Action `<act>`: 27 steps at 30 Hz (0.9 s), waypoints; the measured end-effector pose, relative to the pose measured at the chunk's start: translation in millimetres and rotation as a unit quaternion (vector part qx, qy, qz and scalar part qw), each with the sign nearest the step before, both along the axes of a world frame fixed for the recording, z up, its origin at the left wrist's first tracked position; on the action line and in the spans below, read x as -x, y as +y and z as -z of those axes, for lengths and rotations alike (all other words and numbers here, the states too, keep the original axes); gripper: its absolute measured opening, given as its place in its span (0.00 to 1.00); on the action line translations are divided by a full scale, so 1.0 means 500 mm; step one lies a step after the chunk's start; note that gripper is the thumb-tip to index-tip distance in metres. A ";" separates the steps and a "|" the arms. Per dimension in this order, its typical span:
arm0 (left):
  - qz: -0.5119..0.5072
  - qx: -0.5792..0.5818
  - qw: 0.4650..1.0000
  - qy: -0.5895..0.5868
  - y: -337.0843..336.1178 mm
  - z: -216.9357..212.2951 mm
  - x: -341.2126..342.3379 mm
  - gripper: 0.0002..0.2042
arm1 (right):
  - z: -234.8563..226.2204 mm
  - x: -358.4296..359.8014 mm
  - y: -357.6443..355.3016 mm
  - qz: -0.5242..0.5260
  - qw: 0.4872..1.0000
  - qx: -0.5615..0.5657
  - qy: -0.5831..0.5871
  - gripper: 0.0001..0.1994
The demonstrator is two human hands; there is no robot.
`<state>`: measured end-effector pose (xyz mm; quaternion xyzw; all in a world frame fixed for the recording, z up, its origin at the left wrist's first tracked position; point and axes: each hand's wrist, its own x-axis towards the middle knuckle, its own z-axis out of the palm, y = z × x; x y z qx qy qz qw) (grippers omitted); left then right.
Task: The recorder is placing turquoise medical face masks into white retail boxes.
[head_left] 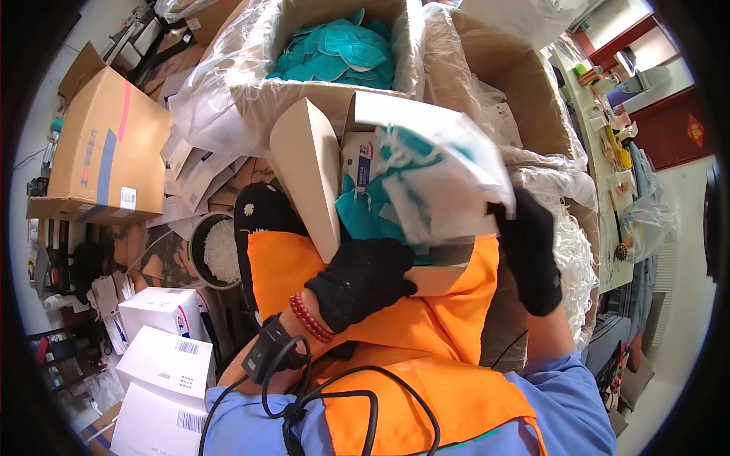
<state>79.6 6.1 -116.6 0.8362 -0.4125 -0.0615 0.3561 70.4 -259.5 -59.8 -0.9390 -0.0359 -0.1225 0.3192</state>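
Note:
An open cardboard box [441, 280] with a pale inside rests on my lap. It holds teal fabric pieces, perhaps masks [369, 216], and a white packet [357, 161] with a blue label. My left hand [361, 281], in a black glove, is closed on the box's near edge. My right hand [532, 251], gloved alike, is at the box's right side, its fingers closed at the edge of a white sheet-like thing [464, 194]. Motion blurs that thing, and teal shows beside and through it. My right fingertips are partly hidden.
Beyond the box stands a large plastic-lined carton [251, 93] heaped with teal pieces [334, 55]. Another lined carton [506, 57] is at far right, with white stringy material [574, 281] nearer me. At left are a brown carton [106, 144], a bucket of white pellets [204, 266] and white boxes [163, 365].

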 end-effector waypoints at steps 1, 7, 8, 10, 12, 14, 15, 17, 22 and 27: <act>-0.011 0.029 0.999 0.020 0.005 -0.009 -0.005 0.09 | -0.030 0.009 0.012 0.014 1.000 -0.019 -0.015 0.08; -0.179 0.117 0.972 0.094 0.011 -0.046 -0.055 0.08 | -0.043 0.024 -0.011 -0.012 0.998 0.054 -0.003 0.08; -0.244 0.094 0.960 0.101 0.012 -0.048 -0.060 0.10 | -0.042 0.031 -0.021 0.004 0.996 0.053 0.070 0.08; -0.259 0.150 0.952 0.070 -0.002 -0.011 -0.105 0.13 | -0.067 0.044 -0.043 0.015 0.996 0.069 0.047 0.08; -0.293 0.183 0.938 0.039 -0.001 -0.006 -0.120 0.25 | -0.083 0.055 -0.048 -0.001 0.995 0.098 -0.004 0.07; -0.266 0.177 0.947 0.039 0.002 -0.001 -0.142 0.25 | -0.080 0.058 -0.071 0.025 0.996 0.086 0.018 0.07; -0.237 0.169 0.956 0.041 0.002 0.000 -0.151 0.25 | -0.079 0.061 -0.078 0.054 0.995 0.073 0.043 0.08; -0.198 0.129 0.961 0.144 -0.012 -0.002 -0.167 0.26 | -0.083 0.063 -0.080 0.128 0.990 0.042 0.039 0.10; -0.030 0.186 0.969 0.157 -0.063 0.005 -0.147 0.23 | -0.053 0.051 -0.092 0.190 0.974 -0.079 0.090 0.10; -0.016 0.243 0.933 0.264 -0.075 0.016 -0.139 0.21 | -0.009 0.042 -0.089 0.224 0.959 -0.158 0.076 0.09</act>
